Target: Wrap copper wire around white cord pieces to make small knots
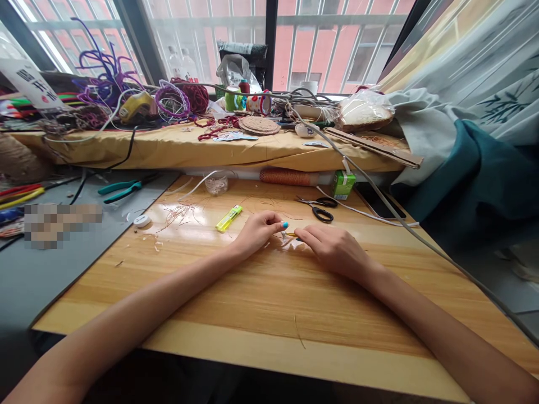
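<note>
Over the middle of the wooden table (219, 286), my left hand (260, 231) pinches a small item, too small to make out, with a bright blue thumbnail beside it. Just to the right, my right hand (337, 249) has its fingers closed on a thin yellow-orange piece (290, 234) that points toward my left fingertips. A small white bit (283, 237) shows between the two hands. Black-handled scissors (322, 210) lie behind my right hand. A yellow-green lighter or cutter (229, 219) rests behind my left forearm.
Behind are a clear cup (217, 184), an orange thread spool (288, 177), a green carton (344, 184) and a phone (381, 201). A grey cable (389, 206) crosses the right side. Teal pliers (122, 191) and a white round lid (142, 221) are at left. Yarn clutters the ledge (160, 150).
</note>
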Motion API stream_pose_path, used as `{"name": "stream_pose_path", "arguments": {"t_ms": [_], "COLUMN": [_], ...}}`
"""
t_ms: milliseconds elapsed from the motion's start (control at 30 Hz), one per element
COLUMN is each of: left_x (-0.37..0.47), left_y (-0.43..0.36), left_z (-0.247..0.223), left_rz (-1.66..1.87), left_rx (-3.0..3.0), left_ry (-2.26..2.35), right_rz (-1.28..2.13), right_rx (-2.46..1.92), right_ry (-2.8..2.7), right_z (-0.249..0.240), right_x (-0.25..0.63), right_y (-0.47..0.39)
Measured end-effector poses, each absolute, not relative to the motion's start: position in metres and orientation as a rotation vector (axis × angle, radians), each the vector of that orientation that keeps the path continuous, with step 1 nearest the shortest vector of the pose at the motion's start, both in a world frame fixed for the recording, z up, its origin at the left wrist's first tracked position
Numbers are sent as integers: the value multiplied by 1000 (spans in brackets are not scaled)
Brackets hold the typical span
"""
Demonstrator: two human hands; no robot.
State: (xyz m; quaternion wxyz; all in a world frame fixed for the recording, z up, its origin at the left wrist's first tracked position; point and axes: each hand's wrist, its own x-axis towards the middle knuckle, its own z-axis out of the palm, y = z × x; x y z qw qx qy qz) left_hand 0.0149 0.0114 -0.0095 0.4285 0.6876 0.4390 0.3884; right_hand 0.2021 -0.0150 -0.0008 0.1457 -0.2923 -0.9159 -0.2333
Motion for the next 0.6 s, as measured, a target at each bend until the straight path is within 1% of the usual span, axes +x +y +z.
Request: {"name": "stream_pose_path", "arguments": {"t_ms": [200, 400, 600], "left_x": [15, 14, 14], "left_y": [10, 11, 11], "left_z": [-8, -10, -10], "left_rz": [977, 960, 944], "left_rx": [1750, 1807, 1824], "left_ry": [1089, 1070, 1079], "right_rz": [-608, -388, -432], "right_rx": [-825, -886, -1098], "right_ry": [-2679, -2680, -2623], "right_z": [-2, -2, 5], "right_x": [204, 204, 198], "right_y": [-14, -13, -18]}}
